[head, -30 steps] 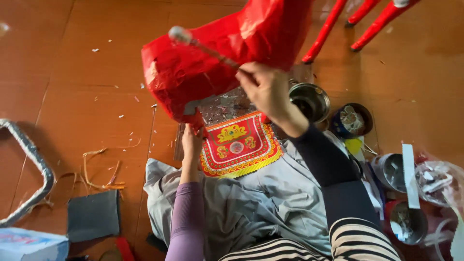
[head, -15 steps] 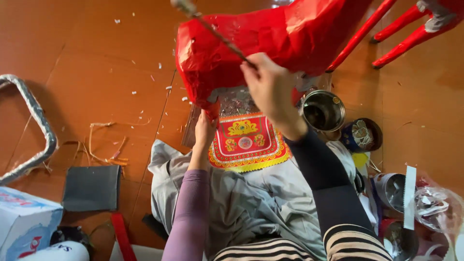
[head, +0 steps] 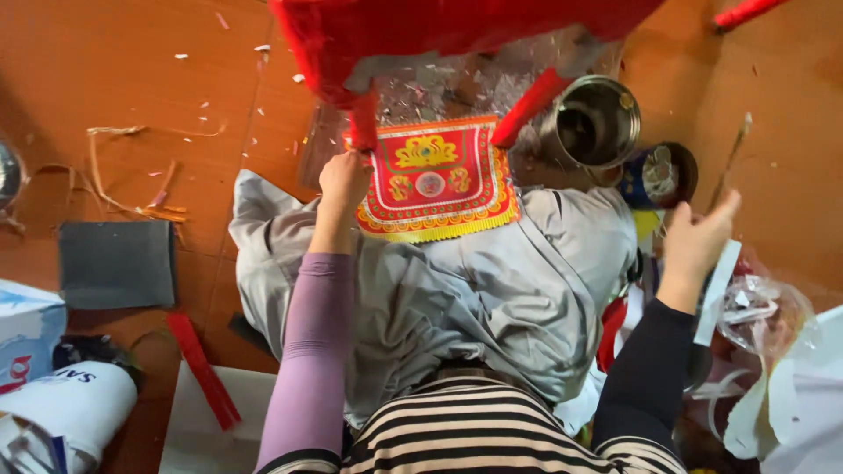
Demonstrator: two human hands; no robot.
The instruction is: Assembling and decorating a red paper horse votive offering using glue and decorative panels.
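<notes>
Two hands: left hand [head: 344, 180] grips one red leg [head: 363, 123] (right hand [head: 694, 241]: one brush [head: 731, 162]).

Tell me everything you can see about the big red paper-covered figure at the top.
The big red paper-covered figure fills the top edge, cut off by the frame. Its skin looks like crinkled glossy red paper. Two red legs slant down over the floor. The left hand grips one leg; the other ends by the round metal tin.

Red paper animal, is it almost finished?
Mostly. The red paper animal looks covered in red, legs too. The left hand grips one leg while the right hand holds a brush aside. An uncovered grey patch shows underneath, and the red-and-gold panel lies loose on the lap.
</notes>
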